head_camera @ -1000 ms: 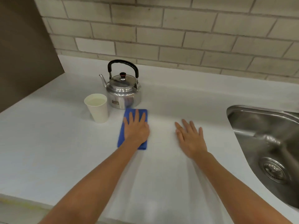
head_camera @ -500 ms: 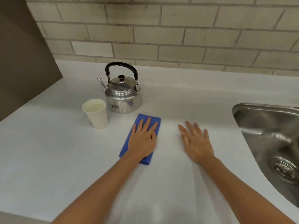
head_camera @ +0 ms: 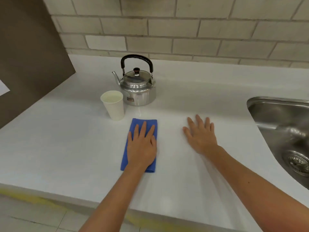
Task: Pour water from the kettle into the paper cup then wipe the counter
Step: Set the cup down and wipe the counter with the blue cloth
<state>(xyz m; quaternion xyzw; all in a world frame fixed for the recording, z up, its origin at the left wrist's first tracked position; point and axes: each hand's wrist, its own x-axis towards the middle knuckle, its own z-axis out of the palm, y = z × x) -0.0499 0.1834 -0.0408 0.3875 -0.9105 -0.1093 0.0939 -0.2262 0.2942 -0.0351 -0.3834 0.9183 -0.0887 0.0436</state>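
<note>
A steel kettle with a black handle stands upright at the back of the white counter. Just left of it and nearer to me is a white paper cup with water in it. A folded blue cloth lies in front of both, apart from them. My left hand presses flat on the cloth with fingers spread, covering most of it. To the right, my right hand rests palm down on the bare counter and holds nothing.
A steel sink with a drain is sunk into the counter at the right. A tiled wall runs along the back, and a brown panel stands at the left. The counter's front edge is close to me.
My left hand has slid the blue cloth away from the kettle's base, toward me. My right hand has stayed flat on the counter.
</note>
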